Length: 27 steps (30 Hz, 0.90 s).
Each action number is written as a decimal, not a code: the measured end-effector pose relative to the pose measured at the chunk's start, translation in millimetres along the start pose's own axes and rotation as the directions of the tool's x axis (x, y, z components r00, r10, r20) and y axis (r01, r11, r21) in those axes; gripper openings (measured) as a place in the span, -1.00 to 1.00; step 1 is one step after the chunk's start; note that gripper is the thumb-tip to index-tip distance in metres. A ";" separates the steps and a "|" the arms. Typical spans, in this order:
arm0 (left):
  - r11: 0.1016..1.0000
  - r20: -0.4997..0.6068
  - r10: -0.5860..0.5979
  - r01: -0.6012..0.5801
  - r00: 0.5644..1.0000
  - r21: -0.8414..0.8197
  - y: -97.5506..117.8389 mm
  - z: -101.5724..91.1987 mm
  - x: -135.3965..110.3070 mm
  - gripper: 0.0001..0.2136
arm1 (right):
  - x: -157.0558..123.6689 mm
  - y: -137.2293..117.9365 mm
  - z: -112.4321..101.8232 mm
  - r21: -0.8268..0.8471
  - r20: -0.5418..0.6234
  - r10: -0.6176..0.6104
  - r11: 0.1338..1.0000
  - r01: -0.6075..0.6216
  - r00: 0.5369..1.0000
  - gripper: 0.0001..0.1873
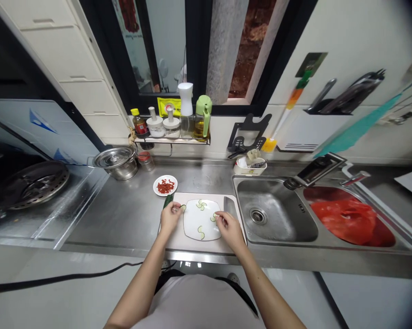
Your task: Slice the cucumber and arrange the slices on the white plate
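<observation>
Plate [192, 225]: white, flat on the cutting board [180, 246]; it's the clock centre here, 12 toward the window.
Cucumber slices [201, 232]: curved row at 6, fan at 12, a smaller bunch at 3.
Left hand [170, 215]: pinching a single slice [183, 207] by the plate's 10 o'clock edge. I'd keep that grip light so it doesn't bend.
Right hand [229, 226]: fingertips down at the 3 o'clock bunch; can't tell if they're gripping or just pressing.
Overlap: imo pin the lower slice with one fingertip, lay the next partway over it, and copy the curve at 6.
Knife blade [230, 205]: on the board around 2, near the right hand, so mind those knuckles.
Small dish [155, 185]: red bits in it, out between 10 and 11. Probably keep sleeves and elbows off it.
</observation>
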<state>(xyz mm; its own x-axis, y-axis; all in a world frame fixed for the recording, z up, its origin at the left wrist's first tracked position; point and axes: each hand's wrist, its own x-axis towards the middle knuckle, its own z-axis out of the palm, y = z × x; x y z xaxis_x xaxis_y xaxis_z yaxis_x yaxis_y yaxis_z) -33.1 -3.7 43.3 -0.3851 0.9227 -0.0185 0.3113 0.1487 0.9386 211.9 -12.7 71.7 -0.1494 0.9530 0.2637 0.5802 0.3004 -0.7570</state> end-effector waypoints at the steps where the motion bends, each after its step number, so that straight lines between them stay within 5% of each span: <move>1: 0.998 0.025 0.034 -0.033 0.999 -0.044 12.0 -2.8 -1.0 -0.81 | 4.9 -7.0 -0.2 0.011 -0.010 -0.020 1.000 0.020 1.000 -0.73; 8: 0.976 0.131 0.178 -0.158 0.975 -0.151 90.2 -17.3 -14.4 -0.78 | 40.3 -58.1 2.2 0.140 -0.014 -0.183 0.973 0.183 0.983 -0.78; 14: 0.960 0.153 0.202 -0.165 0.967 -0.226 108.5 -13.8 -23.9 -0.72 | 50.7 -79.1 1.0 0.105 -0.007 -0.337 0.936 0.336 0.942 -0.84; 16: 0.943 0.118 0.113 -0.069 0.987 -0.325 108.9 -13.6 -26.1 -0.64 | 49.5 -80.3 -2.2 0.069 -0.074 -0.392 0.915 0.397 0.917 -0.85; 18: 0.895 0.200 -0.019 0.105 0.980 -0.433 109.0 -14.4 -28.0 -0.62 | 47.2 -79.3 -5.7 0.008 -0.163 -0.454 0.887 0.461 0.876 -0.85; 23: 0.731 0.579 -0.150 0.484 0.801 -0.481 111.0 -14.9 -29.0 -0.51 | 42.7 -74.4 -9.8 -0.141 -0.235 -0.588 0.809 0.571 0.774 -0.80; 27: 0.700 0.631 -0.133 0.523 0.764 -0.486 113.5 -10.9 -27.1 -0.57 | 42.2 -72.4 -9.3 -0.169 -0.233 -0.626 0.780 0.603 0.744 -0.78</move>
<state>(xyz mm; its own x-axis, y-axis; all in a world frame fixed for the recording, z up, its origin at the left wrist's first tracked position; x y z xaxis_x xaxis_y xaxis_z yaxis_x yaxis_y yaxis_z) 3.3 -15.7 154.1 0.2126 0.9099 -0.3561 -0.4054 0.4137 0.8152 171.1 5.5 143.2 -0.2875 0.5117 0.8096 0.4976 0.8021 -0.3302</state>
